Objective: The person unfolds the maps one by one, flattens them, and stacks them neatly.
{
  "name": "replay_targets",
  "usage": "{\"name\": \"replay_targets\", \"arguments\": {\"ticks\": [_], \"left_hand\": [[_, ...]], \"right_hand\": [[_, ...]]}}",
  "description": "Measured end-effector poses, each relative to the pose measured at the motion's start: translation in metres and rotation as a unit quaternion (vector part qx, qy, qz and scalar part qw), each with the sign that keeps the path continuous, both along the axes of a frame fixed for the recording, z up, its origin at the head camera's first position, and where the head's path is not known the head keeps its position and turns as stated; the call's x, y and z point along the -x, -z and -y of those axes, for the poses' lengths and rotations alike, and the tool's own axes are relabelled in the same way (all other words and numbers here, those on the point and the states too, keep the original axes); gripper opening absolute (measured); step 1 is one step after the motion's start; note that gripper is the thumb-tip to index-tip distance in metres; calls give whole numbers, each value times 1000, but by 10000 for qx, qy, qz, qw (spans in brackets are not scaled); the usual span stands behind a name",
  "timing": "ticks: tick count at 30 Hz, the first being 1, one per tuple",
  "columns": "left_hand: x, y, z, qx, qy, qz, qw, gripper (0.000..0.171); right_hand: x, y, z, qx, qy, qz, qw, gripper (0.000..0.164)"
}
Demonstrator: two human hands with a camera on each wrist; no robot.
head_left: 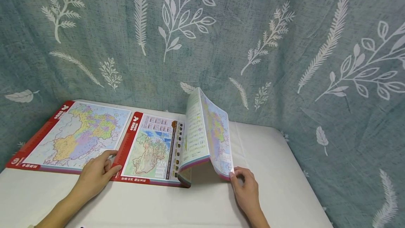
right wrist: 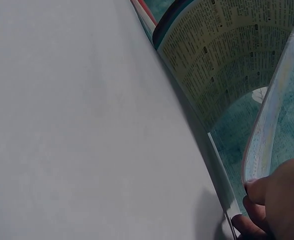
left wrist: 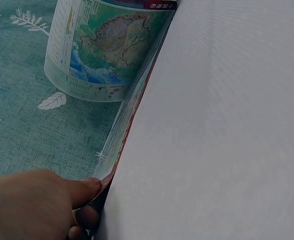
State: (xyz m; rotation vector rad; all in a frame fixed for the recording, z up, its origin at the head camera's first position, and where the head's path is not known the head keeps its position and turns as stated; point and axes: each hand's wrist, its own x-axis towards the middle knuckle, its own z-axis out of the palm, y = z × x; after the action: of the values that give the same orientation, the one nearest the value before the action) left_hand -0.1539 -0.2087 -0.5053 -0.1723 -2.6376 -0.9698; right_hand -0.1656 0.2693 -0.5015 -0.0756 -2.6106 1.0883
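A fold-out map [head_left: 150, 156] with a red left border lies partly unfolded on the table. Its middle part bends up into a tall ridge [head_left: 195, 129], from which a panel with a coloured map [head_left: 218, 134] slopes down to the right. My left hand [head_left: 95, 175] pinches the red left edge near the lower corner, thumb on top in the left wrist view. With thumb and fingers, my right hand [head_left: 248, 187] grips the lower corner of the right panel [right wrist: 259, 145]. Printed text shows on a curved panel [right wrist: 221, 65] in the right wrist view.
A second map [head_left: 85, 133] with a red border lies flat at the left, close beside the first. White cloth covers the table [head_left: 262, 150]. Behind and to the right hangs a green curtain [head_left: 253, 34] with white leaf prints.
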Motion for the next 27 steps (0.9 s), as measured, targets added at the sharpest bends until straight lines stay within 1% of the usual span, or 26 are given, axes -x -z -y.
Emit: {"name": "replay_targets", "arguments": {"ticks": [6, 13, 19, 27], "left_hand": [[-1, -1, 0, -22, -4, 152, 9999, 51], [-1, -1, 0, -26, -5, 165, 9999, 52], [-1, -2, -1, -30, -9, 274, 9996, 53], [-2, -3, -1, -32, -12, 233, 9997, 53]], "right_hand": [[-1, 0, -7, -76, 82, -87, 9999, 10], [0, 0, -15, -48, 218, -8, 9997, 10], [0, 0, -20, -137, 304, -102, 9994, 10], [0, -1, -26, -149, 352, -121, 9992, 11]]}}
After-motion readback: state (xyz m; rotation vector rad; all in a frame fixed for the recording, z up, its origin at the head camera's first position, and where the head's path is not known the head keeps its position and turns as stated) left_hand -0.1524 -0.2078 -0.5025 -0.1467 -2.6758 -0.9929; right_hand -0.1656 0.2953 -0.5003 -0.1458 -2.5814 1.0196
